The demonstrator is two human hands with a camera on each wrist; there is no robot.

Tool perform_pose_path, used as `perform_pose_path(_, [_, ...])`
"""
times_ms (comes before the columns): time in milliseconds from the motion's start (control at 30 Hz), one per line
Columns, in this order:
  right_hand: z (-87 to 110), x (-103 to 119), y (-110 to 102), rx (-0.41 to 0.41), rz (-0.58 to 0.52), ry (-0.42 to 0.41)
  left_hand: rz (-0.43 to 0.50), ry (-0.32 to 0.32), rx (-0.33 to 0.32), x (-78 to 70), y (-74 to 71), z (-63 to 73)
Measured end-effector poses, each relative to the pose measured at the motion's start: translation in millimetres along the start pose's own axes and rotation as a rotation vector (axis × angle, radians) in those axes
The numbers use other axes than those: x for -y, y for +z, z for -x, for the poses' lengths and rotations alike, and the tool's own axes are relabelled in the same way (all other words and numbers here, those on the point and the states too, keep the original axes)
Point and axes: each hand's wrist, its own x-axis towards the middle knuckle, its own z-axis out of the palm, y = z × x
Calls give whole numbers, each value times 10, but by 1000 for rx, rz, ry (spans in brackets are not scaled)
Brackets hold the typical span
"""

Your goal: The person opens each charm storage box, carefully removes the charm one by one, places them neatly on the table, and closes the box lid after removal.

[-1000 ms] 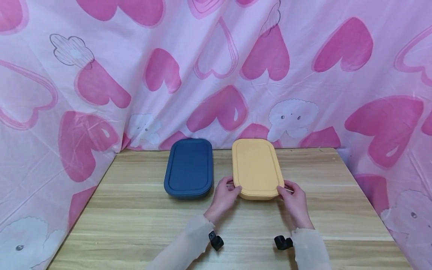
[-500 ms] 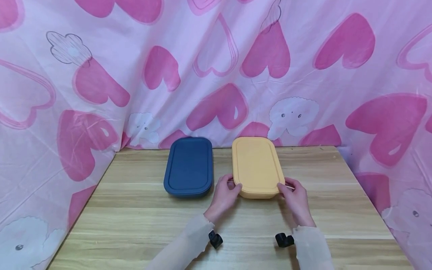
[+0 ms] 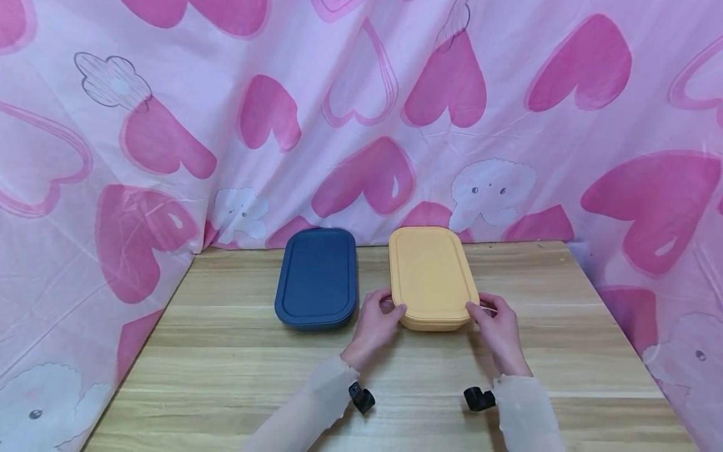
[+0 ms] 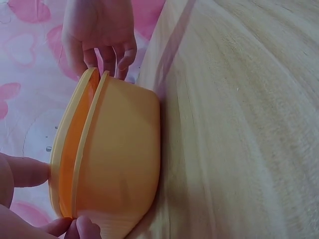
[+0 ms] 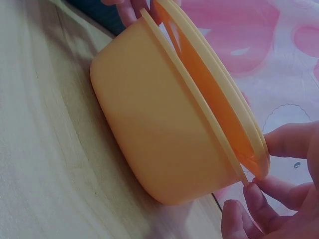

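A yellow lidded food container stands on the table at centre right in the head view. Its lid (image 3: 433, 273) is raised at the near edge, and both wrist views show a gap between it and the box (image 4: 119, 144). My left hand (image 3: 375, 326) pinches the lid's near left corner, thumb on top and fingers under the rim. At the near right corner my right hand (image 3: 499, 329) pinches the lid the same way, with its fingertips (image 5: 254, 191) right at the box rim. The container's inside is mostly hidden by the lid.
A navy blue lidded container (image 3: 317, 276) stands to the left, close to my left hand. Behind the wooden table (image 3: 226, 376) hangs a pink cloth (image 3: 361, 94) with hearts, also down both sides. A small black camera (image 3: 361, 397) sits at each wrist.
The near edge of the yellow lid has risen slightly, with both hands still pinching its corners. The head view has shifted a little; the navy container stays put.
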Motion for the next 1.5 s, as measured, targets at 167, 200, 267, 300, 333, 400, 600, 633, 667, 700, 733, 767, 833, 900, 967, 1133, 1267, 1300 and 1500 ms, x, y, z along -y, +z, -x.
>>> perform_pose_path(167, [-5, 21, -12, -6, 5, -13, 10, 15, 1, -13, -24, -14])
perform_pose_path(200, [-5, 27, -14, -6, 3, -17, 12, 15, 1, -15, -29, -14])
perform_pose_path(267, [-2, 41, -15, -9, 1, -22, 9, 22, 2, -14, -33, -19])
perform_pose_path(300, [0, 48, -15, -11, -4, -24, 5, 22, 0, -18, -36, -18])
perform_pose_path(333, [6, 57, -15, -15, -9, -25, 5, 17, -1, -24, -37, -14])
perform_pose_path(400, [19, 78, -17, -26, -26, -26, 14, 6, 0, -37, -40, -7])
perform_pose_path(600, [79, 160, -23, -57, -100, 0, 96, 10, 17, -68, -61, 4])
perform_pose_path(633, [85, 173, -22, -60, -120, 4, 119, 15, 20, -76, -67, 5])
perform_pose_path(667, [93, 188, -21, -62, -145, 6, 142, 23, 23, -82, -73, 5])
perform_pose_path(700, [99, 200, -21, -58, -180, 9, 166, 32, 25, -89, -78, 5])
perform_pose_path(733, [106, 212, -19, -56, -221, 13, 187, 40, 28, -98, -84, 6])
perform_pose_path(767, [111, 222, -16, -54, -268, 19, 203, 52, 30, -106, -89, 6])
perform_pose_path(833, [126, 239, -9, -39, -367, 31, 242, 71, 38, -119, -97, 9])
perform_pose_path(900, [142, 246, 0, -12, -472, 47, 285, 77, 50, -130, -102, 6])
perform_pose_path(967, [163, 249, 14, 23, -564, 56, 327, 67, 60, -140, -105, 3])
perform_pose_path(1133, [212, 249, 34, 108, -740, 70, 389, 36, 74, -156, -97, 10])
perform_pose_path(1267, [237, 249, 43, 130, -815, 86, 429, 9, 86, -159, -95, 22])
perform_pose_path(1300, [241, 246, 45, 131, -829, 88, 437, 7, 89, -160, -94, 26])
perform_pose_path(1500, [247, 204, 37, 200, -946, 64, 499, -3, 112, -158, -71, 26])
